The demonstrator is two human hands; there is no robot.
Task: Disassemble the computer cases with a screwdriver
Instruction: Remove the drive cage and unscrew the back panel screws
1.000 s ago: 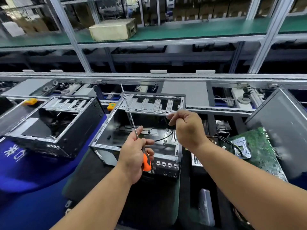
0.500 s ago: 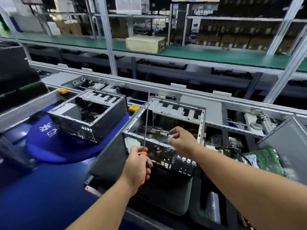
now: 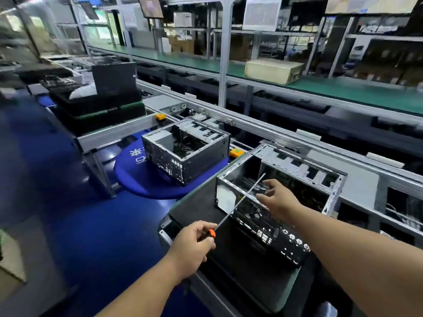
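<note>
Head camera is looking down at a person's two bare forearms working on an open computer case point(image 3: 278, 197). It is sitting on a dark mat point(image 3: 199, 209) at the near edge of a factory conveyor line point(image 3: 263, 131). Their left hand point(image 3: 194, 245) is curling around the orange-and-black handle of a long screwdriver point(image 3: 238, 203), whose thin shaft is angling up toward the case's open top. Their right hand point(image 3: 278, 199) is reaching over the case's near rim with fingers loosely spread; whether it is pinching anything is too blurred to tell. This case is already missing its side panel, and its metal frame and rear port panel appear to be remaining, so dismantling looks partly done. A second opened case point(image 3: 185, 152) is waiting farther left on a blue mat point(image 3: 142, 181). Beyond, a green-topped shelf point(image 3: 320, 88) is carrying a beige box point(image 3: 273, 70), and metal racking is filling the room.
</note>
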